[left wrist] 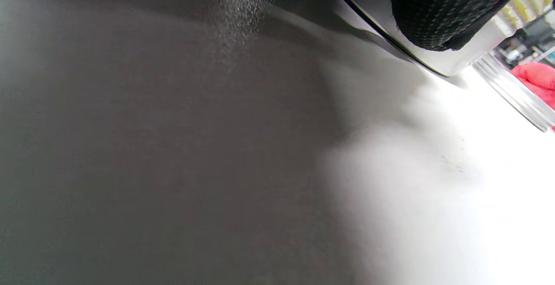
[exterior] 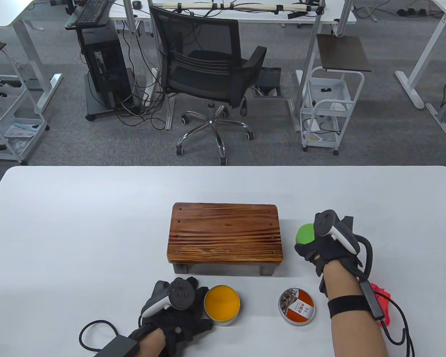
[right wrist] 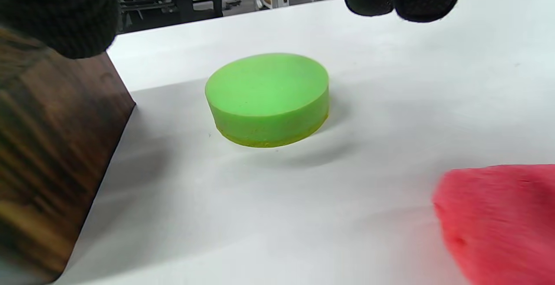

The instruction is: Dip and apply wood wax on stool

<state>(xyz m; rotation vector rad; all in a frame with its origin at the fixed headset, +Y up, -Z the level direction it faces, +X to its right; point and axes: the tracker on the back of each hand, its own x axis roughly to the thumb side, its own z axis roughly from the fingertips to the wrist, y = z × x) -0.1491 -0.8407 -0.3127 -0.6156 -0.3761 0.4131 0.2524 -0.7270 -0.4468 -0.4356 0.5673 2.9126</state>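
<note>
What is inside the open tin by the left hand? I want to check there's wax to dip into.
The open tin holds smooth orange-yellow wax nearly to its rim. How deep it goes cannot be seen.

grey carpet floor [exterior: 375,122], black mesh office chair [exterior: 208,70], white desks [exterior: 245,11], wire carts [exterior: 327,108], computer tower [exterior: 106,74].

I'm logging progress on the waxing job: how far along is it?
Done: the wax tin stands open, its lid set aside. In hand: the right hand hovers over the green sponge, not gripping it; the left hand steadies the tin. Left: dipping the sponge and waxing the stool.
</note>
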